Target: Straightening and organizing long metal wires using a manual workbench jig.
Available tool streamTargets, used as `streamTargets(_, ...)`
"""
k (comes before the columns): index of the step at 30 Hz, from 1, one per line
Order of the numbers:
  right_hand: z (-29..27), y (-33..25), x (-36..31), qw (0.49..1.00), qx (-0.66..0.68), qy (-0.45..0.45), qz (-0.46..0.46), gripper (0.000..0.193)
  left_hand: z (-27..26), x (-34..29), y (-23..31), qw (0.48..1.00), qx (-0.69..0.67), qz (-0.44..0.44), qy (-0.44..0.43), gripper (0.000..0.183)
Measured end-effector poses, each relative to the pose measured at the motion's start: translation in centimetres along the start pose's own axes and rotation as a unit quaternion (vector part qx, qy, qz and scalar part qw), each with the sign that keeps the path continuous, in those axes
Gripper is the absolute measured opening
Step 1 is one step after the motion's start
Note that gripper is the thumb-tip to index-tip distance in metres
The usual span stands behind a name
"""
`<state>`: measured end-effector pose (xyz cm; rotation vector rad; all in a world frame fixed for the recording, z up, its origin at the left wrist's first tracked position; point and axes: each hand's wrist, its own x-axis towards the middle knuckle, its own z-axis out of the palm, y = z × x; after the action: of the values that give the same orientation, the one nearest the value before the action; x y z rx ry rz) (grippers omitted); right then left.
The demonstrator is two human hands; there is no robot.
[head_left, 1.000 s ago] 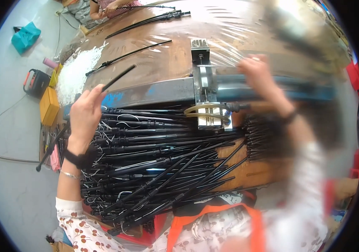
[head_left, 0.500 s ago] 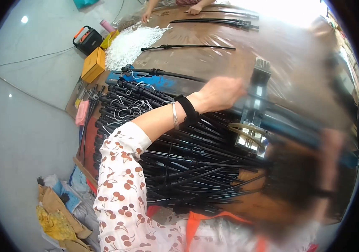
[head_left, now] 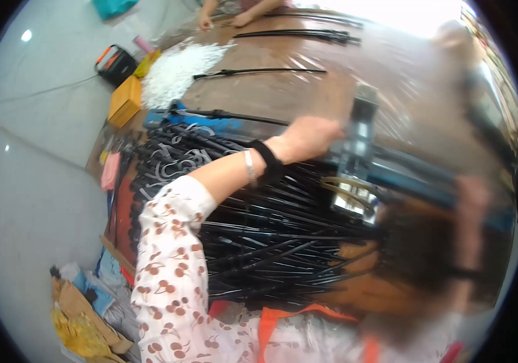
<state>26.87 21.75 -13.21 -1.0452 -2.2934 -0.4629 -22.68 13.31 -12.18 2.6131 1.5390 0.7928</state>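
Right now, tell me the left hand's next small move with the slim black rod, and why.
Probably ease the slim black rod slightly right, toward the silver metal fixture: the left hand grips the rod just left of that fixture, the visible length points that way, and the far end is hidden.

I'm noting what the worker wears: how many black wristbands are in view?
2: one black wristband just behind the left hand, and a second, blurred wristband below the right hand in the picture. Others may be hidden.
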Motion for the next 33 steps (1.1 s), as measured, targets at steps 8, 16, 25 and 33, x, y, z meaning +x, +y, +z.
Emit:
streamTargets(8,-0.1,-11.5,0.1,0.988,0.134,-0.066,-0.034,0.022,2.7,1.9,-0.1,0.990,0.060,-0.114,-0.051,0.018)
streamTargets(16,4.6,-12.2,0.3,0.973,0.226,-0.053,-0.003,0.029,4.3,2.7,-0.7,0.991,0.067,-0.104,-0.057,0.019)
streamTargets(25,9.8,-13.1,0.3,0.927,0.365,-0.086,-0.015,0.021,6.2,1.8,-1.8,0.993,0.116,-0.033,-0.001,0.010)
streamTargets(33,-0.4,-17.4,-11.1,0.912,0.129,-0.345,-0.182,0.029,1.9,-0.1,-8.1,0.960,0.252,0.118,0.016,0.009)
